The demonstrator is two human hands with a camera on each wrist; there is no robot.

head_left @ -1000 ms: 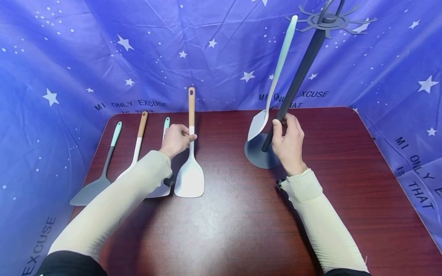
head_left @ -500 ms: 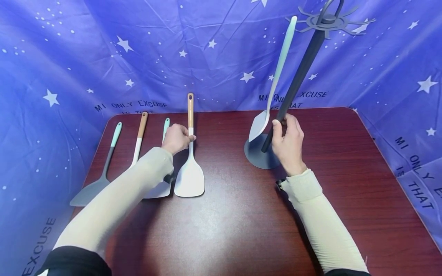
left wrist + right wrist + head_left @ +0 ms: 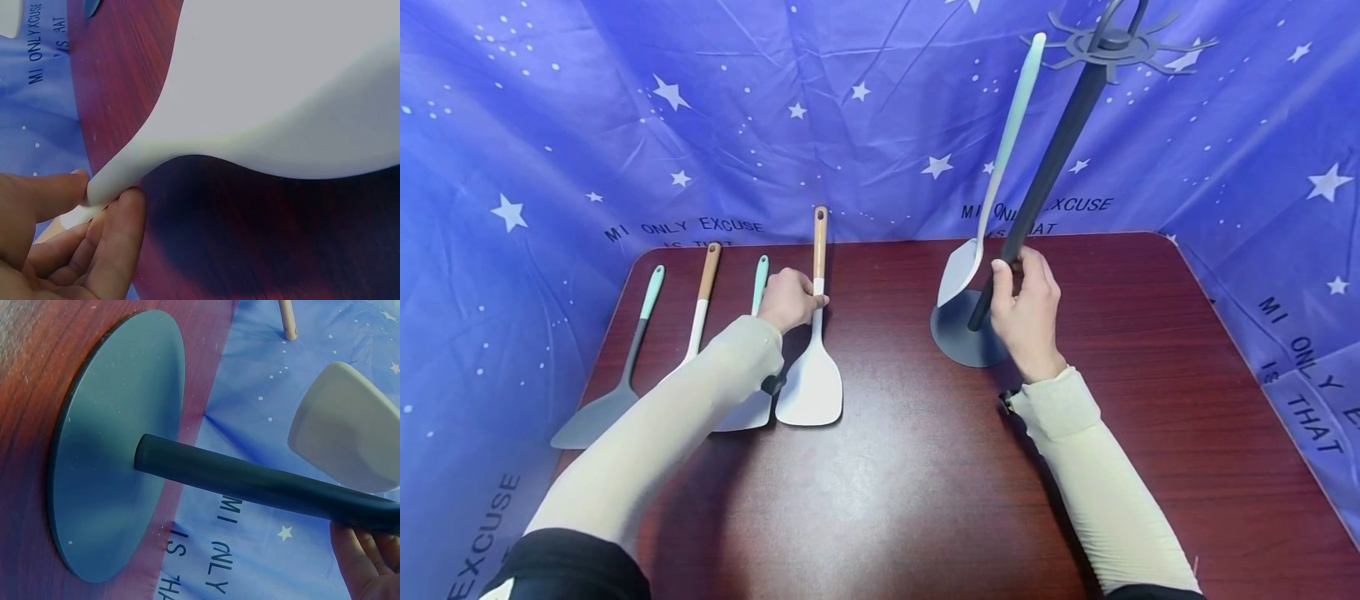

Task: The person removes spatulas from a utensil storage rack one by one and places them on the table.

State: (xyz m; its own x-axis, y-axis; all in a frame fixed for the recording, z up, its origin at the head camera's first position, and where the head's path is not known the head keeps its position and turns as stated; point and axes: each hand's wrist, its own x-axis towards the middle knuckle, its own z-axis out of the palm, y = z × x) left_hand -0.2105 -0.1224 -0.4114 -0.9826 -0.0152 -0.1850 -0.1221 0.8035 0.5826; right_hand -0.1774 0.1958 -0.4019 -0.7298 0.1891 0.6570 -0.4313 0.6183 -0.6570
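Observation:
My left hand (image 3: 790, 300) pinches the white neck of a wooden-handled spatula (image 3: 810, 387) between thumb and fingers. In the left wrist view the broad white blade (image 3: 281, 81) fills the upper right, with a dark shadow on the table beside it. Whether the blade touches the table I cannot tell. My right hand (image 3: 1028, 312) grips the dark post (image 3: 1052, 162) of a utensil stand, low above its round base (image 3: 966, 337). From the stand's hook ring (image 3: 1108, 46) hangs a mint-handled spatula (image 3: 1011, 133), its pale blade above the base.
Left of my left hand lie a grey spatula with a mint handle (image 3: 602, 412), a white utensil with a wooden handle (image 3: 707, 283), and a mint-handled spatula (image 3: 748, 412). My left forearm covers parts of them. A starry blue cloth (image 3: 880, 125) hangs behind the reddish-brown table (image 3: 910, 500).
The wooden handle's tip has come down a little, swinging slightly left and then back right. My left hand has stayed near the same spot. My right hand and the stand hold still.

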